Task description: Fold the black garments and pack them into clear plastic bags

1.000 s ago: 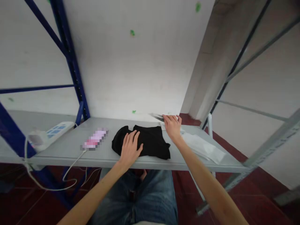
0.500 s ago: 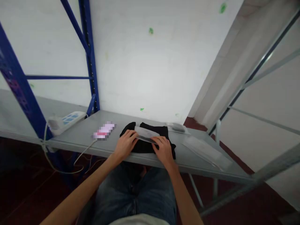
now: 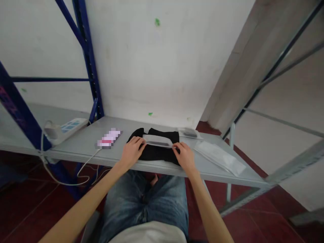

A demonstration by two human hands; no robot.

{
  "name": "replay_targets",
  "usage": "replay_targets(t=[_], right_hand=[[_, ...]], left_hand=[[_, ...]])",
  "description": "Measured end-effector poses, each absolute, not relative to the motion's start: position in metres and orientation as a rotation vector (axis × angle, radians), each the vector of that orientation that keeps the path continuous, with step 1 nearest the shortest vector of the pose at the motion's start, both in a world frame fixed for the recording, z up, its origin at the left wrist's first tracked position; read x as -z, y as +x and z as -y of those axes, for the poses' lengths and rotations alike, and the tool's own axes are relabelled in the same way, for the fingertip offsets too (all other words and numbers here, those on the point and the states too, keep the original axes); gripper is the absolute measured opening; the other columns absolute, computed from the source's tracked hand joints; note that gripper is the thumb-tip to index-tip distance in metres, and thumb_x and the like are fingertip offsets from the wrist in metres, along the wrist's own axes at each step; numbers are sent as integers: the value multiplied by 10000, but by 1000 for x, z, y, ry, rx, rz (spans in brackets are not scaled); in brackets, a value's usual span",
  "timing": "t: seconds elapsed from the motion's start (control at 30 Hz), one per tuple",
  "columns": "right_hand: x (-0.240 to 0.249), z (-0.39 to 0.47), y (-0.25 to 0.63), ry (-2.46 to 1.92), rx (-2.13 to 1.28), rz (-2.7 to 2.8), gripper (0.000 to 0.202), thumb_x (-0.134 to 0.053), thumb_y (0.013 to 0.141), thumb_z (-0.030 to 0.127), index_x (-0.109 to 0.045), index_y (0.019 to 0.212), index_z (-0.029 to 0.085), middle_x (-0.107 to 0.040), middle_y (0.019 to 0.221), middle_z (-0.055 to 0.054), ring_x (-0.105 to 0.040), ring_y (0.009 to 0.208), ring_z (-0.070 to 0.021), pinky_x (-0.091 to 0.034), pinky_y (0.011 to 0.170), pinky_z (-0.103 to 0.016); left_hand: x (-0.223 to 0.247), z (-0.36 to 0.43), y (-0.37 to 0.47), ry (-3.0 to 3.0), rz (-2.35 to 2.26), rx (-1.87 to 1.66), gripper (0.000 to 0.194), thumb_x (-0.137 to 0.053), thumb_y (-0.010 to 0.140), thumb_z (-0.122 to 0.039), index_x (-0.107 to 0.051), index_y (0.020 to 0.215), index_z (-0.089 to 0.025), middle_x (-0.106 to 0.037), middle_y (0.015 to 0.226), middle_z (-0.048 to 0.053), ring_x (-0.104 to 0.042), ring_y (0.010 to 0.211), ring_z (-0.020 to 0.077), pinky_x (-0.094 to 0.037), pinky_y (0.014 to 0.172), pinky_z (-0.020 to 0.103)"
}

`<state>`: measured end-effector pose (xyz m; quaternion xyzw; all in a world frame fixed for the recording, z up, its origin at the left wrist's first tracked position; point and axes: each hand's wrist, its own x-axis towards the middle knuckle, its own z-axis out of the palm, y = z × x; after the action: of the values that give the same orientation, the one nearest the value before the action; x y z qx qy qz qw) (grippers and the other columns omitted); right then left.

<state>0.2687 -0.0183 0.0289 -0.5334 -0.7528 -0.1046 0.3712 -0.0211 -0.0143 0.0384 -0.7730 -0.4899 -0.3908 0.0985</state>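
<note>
A small clear plastic bag (image 3: 157, 140), stretched out sideways, lies over a folded black cloth item (image 3: 158, 154) on the grey shelf. Its left end is pinched between the fingertips of my left hand (image 3: 132, 151). At the opposite end, the thumb and fingers of my right hand (image 3: 185, 155) close on the bag's corner. Both hands rest over the sides of the black cloth. What kind of garment or piece the cloth is, I cannot tell.
Flat clear plastic bags (image 3: 221, 158) lie on the shelf at right, with a clear packet holding something dark (image 3: 187, 133) behind the cloth. At left are a phone (image 3: 109, 138) on a white cable and a power strip (image 3: 72, 127). Blue posts (image 3: 88, 64) rise beside them.
My hands have moved apart; the right one has shifted outward to the bag's end. The bag now shows more of its length, pulled straighter. The view has shifted slightly.
</note>
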Motion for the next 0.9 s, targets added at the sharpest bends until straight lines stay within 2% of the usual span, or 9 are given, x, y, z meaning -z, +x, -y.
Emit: replay_targets(t=[0.17,0.27,0.43,0.6,0.73,0.9], right_hand=[[-34,23,267,-1254,193,1971,207,-559,1025,289,-735,1133,270,-737,998,-61,-698,903,-236,-544,808,-341],[-40,30,254,-1174,163,2009,204,-599,1019,296,-736,1170,283,-745,999,-56,-698,957,-239,-553,874,-348],[-41,42,227,-1101,108,2081,239,-599,1036,296,-723,1241,297,-757,1035,-50,-700,983,-226,-563,887,-329],[-44,47,220,-1104,126,2109,197,-603,1036,267,-738,1179,277,-756,1029,-46,-698,975,-222,-559,865,-319],[-51,50,226,-1168,166,2081,146,-606,1039,270,-746,1078,287,-754,999,-37,-689,978,-211,-550,839,-306],[-53,52,226,-1138,229,2061,101,-655,1019,274,-755,1012,255,-740,1032,-49,-680,1004,-202,-540,813,-288]], left_hand=[[-41,21,-9,-2246,1347,1091,168,-570,980,-232,-676,1109,-251,-689,1295,92,-581,1258,316,-473,1088,512],[-42,29,4,-2337,1229,1068,214,-543,1011,-262,-672,1182,-260,-699,1287,78,-591,1259,293,-417,1156,514],[-36,34,20,-2438,1179,982,268,-492,1035,-241,-665,1241,-246,-742,1115,78,-662,1094,271,-496,1027,446],[-35,34,19,-2421,1174,985,263,-445,1068,-246,-707,1067,-237,-743,999,70,-673,985,248,-533,894,395],[-39,35,20,-2390,1134,1124,243,-469,1069,-250,-706,1024,-221,-740,975,65,-676,942,222,-552,878,365],[-39,36,24,-2437,943,1197,190,-527,1060,-266,-688,1138,-202,-755,1042,69,-685,983,220,-560,915,366]])
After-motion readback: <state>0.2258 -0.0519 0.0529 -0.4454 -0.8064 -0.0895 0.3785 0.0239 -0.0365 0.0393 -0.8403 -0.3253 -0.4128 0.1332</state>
